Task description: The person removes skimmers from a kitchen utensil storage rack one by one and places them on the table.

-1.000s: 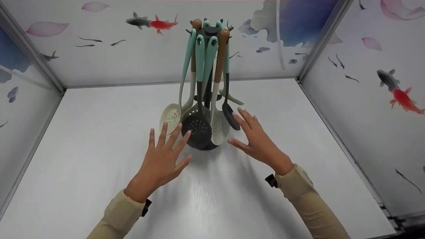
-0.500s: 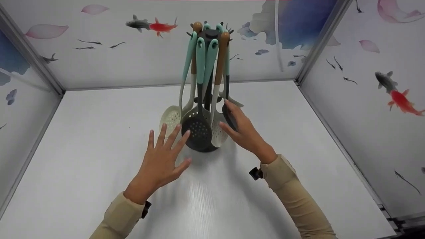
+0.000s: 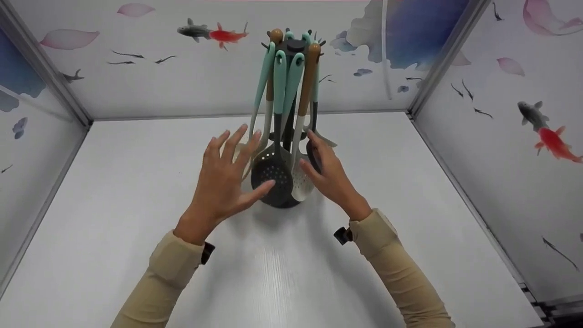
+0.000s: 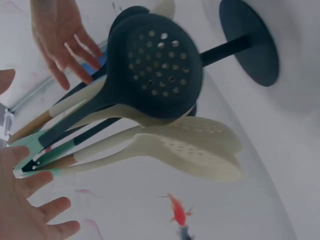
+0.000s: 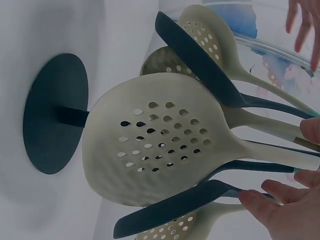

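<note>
A dark stand with a round base holds several hanging kitchen utensils with mint or brown handles. At its front hangs a dark skimmer, with a cream skimmer just right of it. My left hand is left of the stand, fingers spread and slightly bent, nothing in it; it hides most of another cream skimmer. On the right side, my right hand has its fingers extended by a dark utensil, which it partly covers. Whether its fingertips touch that utensil I cannot tell.
The stand is on a white tabletop. A back wall with painted fish and petals rises behind it, and side walls enclose the table left and right.
My right hand has moved left and inward to the dark utensil at the stand's right. The left hand has gone up and forward, closer to the handles. The utensils hang as before.
</note>
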### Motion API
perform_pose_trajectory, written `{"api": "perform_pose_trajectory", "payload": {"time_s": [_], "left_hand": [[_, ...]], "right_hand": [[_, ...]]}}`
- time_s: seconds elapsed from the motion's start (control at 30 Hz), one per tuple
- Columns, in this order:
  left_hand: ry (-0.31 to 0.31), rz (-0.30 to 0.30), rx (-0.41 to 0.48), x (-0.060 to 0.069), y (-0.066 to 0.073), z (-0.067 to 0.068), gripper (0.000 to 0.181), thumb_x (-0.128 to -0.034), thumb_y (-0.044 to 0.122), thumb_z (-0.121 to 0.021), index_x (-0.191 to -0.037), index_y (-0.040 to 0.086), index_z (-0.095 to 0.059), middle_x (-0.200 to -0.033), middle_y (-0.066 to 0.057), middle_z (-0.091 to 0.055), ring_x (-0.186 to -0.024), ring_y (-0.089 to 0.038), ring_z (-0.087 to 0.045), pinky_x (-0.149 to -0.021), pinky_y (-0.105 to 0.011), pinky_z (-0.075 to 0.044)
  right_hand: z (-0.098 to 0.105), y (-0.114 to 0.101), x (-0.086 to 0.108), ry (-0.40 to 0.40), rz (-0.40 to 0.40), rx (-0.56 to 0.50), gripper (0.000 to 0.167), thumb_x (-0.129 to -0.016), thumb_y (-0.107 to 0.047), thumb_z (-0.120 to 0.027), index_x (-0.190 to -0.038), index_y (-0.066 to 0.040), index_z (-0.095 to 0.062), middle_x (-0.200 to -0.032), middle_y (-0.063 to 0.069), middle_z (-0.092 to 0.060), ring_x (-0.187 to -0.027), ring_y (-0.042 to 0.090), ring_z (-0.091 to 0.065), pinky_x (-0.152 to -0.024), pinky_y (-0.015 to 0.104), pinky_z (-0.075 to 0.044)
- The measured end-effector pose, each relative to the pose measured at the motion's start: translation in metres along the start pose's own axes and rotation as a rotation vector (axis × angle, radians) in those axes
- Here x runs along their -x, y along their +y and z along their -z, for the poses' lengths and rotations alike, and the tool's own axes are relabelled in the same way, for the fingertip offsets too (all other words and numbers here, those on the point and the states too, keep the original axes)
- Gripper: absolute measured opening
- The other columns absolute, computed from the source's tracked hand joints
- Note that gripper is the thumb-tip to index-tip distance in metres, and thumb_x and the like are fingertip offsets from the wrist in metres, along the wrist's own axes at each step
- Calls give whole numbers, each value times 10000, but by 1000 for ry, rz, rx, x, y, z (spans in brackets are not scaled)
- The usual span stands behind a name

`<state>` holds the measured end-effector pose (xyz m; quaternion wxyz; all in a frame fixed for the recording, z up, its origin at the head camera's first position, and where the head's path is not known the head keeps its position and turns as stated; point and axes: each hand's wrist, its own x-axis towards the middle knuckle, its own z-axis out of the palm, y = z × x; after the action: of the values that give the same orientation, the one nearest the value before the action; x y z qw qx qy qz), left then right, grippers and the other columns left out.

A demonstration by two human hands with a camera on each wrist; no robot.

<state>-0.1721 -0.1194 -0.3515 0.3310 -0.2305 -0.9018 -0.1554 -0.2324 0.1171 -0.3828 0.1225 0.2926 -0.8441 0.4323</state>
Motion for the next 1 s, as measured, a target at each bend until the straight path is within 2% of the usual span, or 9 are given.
{"api": "perform_pose_trajectory", "payload": {"time_s": [0.13, 0.23, 0.3, 0.4, 0.47, 0.57, 0.67, 0.8, 1.0], "left_hand": [[167, -29, 94, -45, 1, 15, 788, -801, 579, -559, -1421, 133, -367, -1434, -141, -346, -1245, -315, -287, -1097, -547, -133], [233, -20, 163, -80, 1, 23, 769, -804, 561, -554, -1411, 121, -383, -1445, -136, -325, -1278, -295, -239, -1128, -488, -68], [228, -3, 194, -101, 1, 24, 749, -816, 544, -537, -1416, 124, -379, -1462, -132, -306, -1310, -296, -207, -1136, -443, -55], [166, 35, 246, -128, -1, 21, 660, -877, 491, -481, -1425, 141, -371, -1487, -97, -299, -1367, -281, -164, -1149, -387, -51], [111, 62, 299, -141, -2, 17, 566, -926, 426, -440, -1419, 155, -389, -1482, -65, -334, -1380, -257, -186, -1153, -351, -89], [101, 81, 370, -154, -4, 9, 429, -975, 324, -394, -1359, 155, -484, -1393, -37, -459, -1332, -208, -299, -1120, -291, -216], [135, 81, 405, -160, -3, 1, 371, -985, 273, -380, -1279, 149, -568, -1276, -37, -539, -1217, -186, -394, -1038, -250, -321], [174, 88, 400, -162, -3, -3, 365, -979, 273, -377, -1239, 143, -597, -1204, -44, -560, -1104, -204, -410, -938, -250, -369], [173, 96, 372, -167, -3, -1, 352, -962, 282, -408, -1188, 114, -618, -1116, -76, -557, -1008, -220, -404, -839, -245, -386]], "right_hand": [[-1, -1, -3, -6, -8, -2, 617, -946, -189, -528, -1456, -3, -234, -1456, 226, -304, -1336, 311, -341, -1066, 418, -344], [-2, -1, -4, -13, -14, -2, 621, -950, -203, -520, -1466, -29, -222, -1456, 218, -295, -1346, 304, -315, -1073, 419, -333], [-3, -1, -4, -14, -18, -4, 625, -951, -210, -517, -1472, -47, -212, -1459, 206, -288, -1355, 292, -301, -1081, 408, -323], [-3, 0, -3, -6, -14, 6, 620, -951, -197, -518, -1469, -37, -217, -1455, 199, -298, -1347, 287, -303, -1084, 407, -317], [-4, -1, -2, -2, -10, 20, 617, -950, -192, -518, -1466, -32, -221, -1443, 197, -313, -1325, 286, -317, -1078, 418, -317], [-5, -2, -1, 2, -7, 31, 618, -948, -180, -522, -1462, -17, -222, -1438, 198, -323, -1306, 293, -326, -1066, 441, -318], [-6, -2, -1, -6, -18, 25, 624, -948, -175, -520, -1467, -21, -209, -1443, 196, -322, -1305, 292, -338, -1051, 442, -337], [-12, 0, -4, -6, -38, -25, 630, -954, -168, -508, -1469, -9, -182, -1449, 198, -329, -1321, 292, -358, -1053, 421, -351], [-21, 4, -12, 29, -55, -150, 606, -972, -166, -467, -1461, 22, -164, -1390, 200, -421, -1296, 277, -419, -1085, 369, -323]]}}
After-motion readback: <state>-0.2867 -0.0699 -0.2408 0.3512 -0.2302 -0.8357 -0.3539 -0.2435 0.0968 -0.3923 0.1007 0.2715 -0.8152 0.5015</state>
